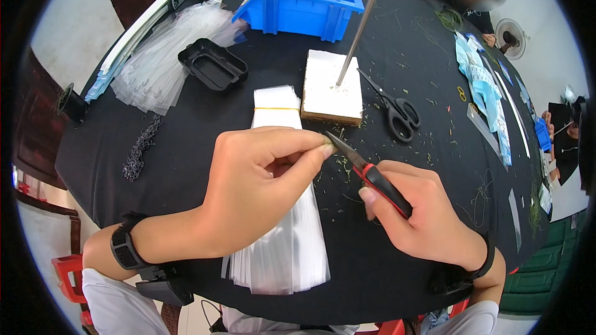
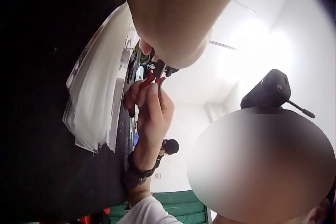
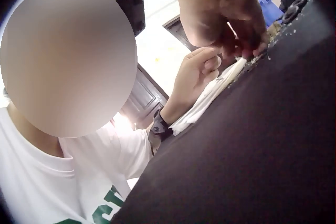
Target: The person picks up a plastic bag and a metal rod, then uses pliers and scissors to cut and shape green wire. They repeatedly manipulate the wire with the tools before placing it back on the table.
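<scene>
My right hand [image 1: 417,211] grips needle-nose pliers [image 1: 372,177] by their red and black handles. The slim jaws point up and left, right at the fingertips of my left hand [image 1: 261,180]. There, thumb and index finger pinch a small greenish piece [image 1: 328,141], mostly hidden by the fingertips; I cannot tell what it is. Below the left hand lies a stack of clear plastic sleeves [image 1: 279,260] bound with a yellow band. In the left wrist view the pliers [image 2: 152,79] show in the right hand, their jaws partly hidden behind the left forearm.
A white block [image 1: 323,77] with an upright metal rod [image 1: 366,18] stands ahead, black scissors [image 1: 400,118] beside it. Green clippings litter the dark cloth. Farther off are a blue bin [image 1: 298,9], a black tray [image 1: 214,65], loose plastic sleeves [image 1: 167,56] and a dark wire bundle [image 1: 143,149].
</scene>
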{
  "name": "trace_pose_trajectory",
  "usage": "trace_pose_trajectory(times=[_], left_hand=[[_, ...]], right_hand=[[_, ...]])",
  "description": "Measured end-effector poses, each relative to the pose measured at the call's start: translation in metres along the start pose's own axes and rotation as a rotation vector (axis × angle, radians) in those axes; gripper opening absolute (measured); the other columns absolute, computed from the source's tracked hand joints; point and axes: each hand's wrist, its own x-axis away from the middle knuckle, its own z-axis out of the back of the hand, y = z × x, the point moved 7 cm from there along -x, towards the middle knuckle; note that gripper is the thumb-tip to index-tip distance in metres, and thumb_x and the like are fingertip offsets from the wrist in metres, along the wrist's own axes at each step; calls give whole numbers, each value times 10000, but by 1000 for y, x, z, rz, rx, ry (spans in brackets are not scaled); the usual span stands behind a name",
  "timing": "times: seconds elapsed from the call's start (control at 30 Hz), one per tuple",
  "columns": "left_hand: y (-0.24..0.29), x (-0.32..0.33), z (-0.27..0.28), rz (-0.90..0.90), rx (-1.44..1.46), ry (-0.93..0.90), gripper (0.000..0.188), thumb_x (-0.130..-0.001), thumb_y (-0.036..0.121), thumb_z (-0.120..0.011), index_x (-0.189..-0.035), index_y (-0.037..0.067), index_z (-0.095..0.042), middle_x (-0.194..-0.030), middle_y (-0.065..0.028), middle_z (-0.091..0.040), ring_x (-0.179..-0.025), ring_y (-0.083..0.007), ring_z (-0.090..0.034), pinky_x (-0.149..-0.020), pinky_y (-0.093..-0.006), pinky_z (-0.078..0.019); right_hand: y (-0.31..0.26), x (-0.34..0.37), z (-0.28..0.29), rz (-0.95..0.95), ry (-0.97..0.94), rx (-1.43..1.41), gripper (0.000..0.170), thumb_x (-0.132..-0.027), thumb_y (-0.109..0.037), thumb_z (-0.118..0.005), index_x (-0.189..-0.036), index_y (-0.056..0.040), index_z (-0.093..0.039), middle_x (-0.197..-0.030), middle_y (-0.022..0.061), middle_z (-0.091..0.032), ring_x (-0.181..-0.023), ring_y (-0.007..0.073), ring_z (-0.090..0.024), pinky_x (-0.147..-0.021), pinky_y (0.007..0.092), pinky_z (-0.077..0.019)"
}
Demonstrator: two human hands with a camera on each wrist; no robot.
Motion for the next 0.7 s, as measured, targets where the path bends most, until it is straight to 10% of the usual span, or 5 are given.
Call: trace_pose_trajectory(times=[0.7], left_hand=[[8,-1,4,-155,-64,85,105,-803,-7,-630,-888,-43,-679,-701,-56,-636,-583,-40,-499,-490,-193,-349]], right_hand=[[6,0,6,-31,45,-170,188,-871,-132,-557,-804,37,-608,-789,132,-594,-643,221,-587,-571,323,-436]])
